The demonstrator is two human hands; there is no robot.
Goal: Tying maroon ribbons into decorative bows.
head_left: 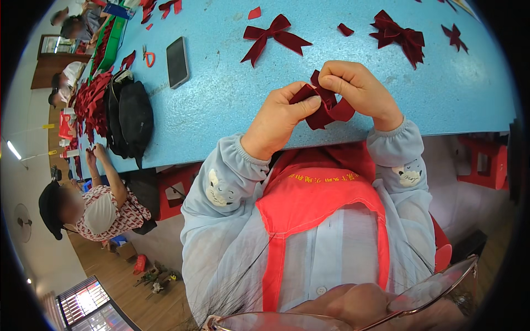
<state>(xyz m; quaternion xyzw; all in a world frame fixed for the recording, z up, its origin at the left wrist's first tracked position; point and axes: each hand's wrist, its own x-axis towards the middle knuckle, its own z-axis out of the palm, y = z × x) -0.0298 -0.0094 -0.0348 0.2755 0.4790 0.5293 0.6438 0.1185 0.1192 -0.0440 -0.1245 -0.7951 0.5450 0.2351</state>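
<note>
A dark red velvet ribbon is looped between my two hands, just above the near edge of the blue table. My left hand pinches one side of it between thumb and fingers. With its fingers curled, my right hand grips the upper part of the ribbon. Beyond my hands lies a finished-looking velvet bow with two tails. Farther right rest a fuller, layered bow and a small bow.
On the blue table lie a phone, orange-handled scissors and a black bag. Red ribbon pieces are heaped at the left, near a green crate. Another person sits at the left; red stools stand below.
</note>
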